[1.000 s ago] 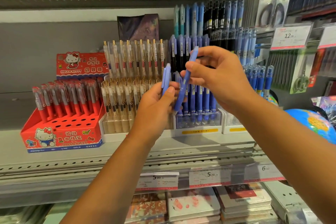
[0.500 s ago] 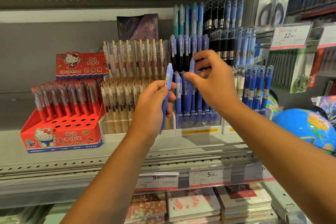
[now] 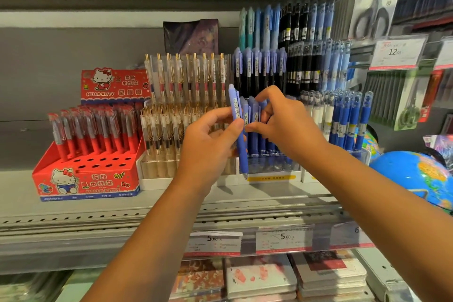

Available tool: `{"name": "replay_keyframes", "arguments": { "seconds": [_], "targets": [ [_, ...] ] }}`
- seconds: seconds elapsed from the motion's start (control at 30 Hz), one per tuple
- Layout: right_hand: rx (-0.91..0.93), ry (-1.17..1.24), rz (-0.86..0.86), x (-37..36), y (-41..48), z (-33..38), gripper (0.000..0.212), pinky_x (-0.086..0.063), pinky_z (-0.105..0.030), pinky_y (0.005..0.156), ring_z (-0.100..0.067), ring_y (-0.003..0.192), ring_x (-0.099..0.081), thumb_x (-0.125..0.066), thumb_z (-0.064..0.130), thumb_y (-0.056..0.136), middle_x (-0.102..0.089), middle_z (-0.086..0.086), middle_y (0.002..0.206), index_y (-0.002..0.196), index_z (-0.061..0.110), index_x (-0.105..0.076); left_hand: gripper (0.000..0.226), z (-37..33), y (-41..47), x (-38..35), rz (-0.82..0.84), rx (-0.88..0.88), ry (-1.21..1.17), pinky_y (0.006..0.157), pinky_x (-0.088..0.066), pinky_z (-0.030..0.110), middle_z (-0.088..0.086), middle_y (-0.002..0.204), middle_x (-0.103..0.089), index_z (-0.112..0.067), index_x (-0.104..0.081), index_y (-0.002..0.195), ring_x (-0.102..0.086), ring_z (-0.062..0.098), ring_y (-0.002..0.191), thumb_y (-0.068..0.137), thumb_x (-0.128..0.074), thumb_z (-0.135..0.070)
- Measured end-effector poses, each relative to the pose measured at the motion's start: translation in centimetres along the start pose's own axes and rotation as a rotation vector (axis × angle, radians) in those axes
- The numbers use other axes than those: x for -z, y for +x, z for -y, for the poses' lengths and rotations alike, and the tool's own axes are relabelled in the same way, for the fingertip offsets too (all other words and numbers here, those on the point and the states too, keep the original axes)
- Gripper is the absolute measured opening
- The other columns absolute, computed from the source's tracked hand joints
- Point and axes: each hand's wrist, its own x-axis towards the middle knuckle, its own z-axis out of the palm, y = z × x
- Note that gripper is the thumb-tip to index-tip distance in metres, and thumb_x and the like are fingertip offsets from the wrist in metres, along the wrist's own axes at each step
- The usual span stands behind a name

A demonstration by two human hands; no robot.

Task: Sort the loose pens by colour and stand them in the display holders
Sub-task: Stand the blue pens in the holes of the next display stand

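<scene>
Left hand (image 3: 208, 147) grips blue pen (image 3: 238, 127) upright, tip at front edge of clear holder (image 3: 272, 167). Right hand (image 3: 284, 125) fingers curled among standing pens (image 3: 255, 111), tightly packed; cannot tell if grasping.

Right hand (image 3: 282, 122) pen (image 3: 255, 117) now in holder (image 3: 272, 169)

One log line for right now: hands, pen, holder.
left hand: grips blue pen upright | right hand: fingers among standing blue pens, grip unclear | holder: held pen not yet in

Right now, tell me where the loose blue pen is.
Head view, centre: the left hand grips the blue pen upright, before the clear holder of blue pens.
</scene>
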Motion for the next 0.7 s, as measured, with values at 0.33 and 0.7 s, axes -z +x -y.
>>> {"name": "replay_keyframes", "arguments": {
  "seconds": [0.33,0.7],
  "targets": [
    [-0.108,0.667,-0.027,2.9,-1.1,2.1,0.022,-0.06,-0.042,0.067,-0.029,0.081,-0.067,-0.068,0.027,0.09,-0.066,-0.001,0.091,0.109,0.027,-0.057,0.027,0.2,0.0,-0.8,0.028,-0.098,0.182,0.069,-0.061,0.044,-0.006,0.083,-0.067,-0.026,-0.066,0.107,-0.07,0.022,0.075,0.087,-0.072,-0.01],
    [-0.235,0.78,-0.146,3.5,-2.1,1.1,0.016,-0.06,-0.031,0.061,-0.021,0.079,-0.069,-0.07,0.008,0.088,-0.063,-0.009,0.095,0.098,0.019,-0.064,0.04,-1.3,2.3,-0.6,0.142,-0.561,0.861,0.078,-0.052,0.033,-0.005,0.102,-0.058,-0.018,-0.06,0.111,-0.057,0.011,0.09,0.081,-0.078,-0.036]
  ]
}}
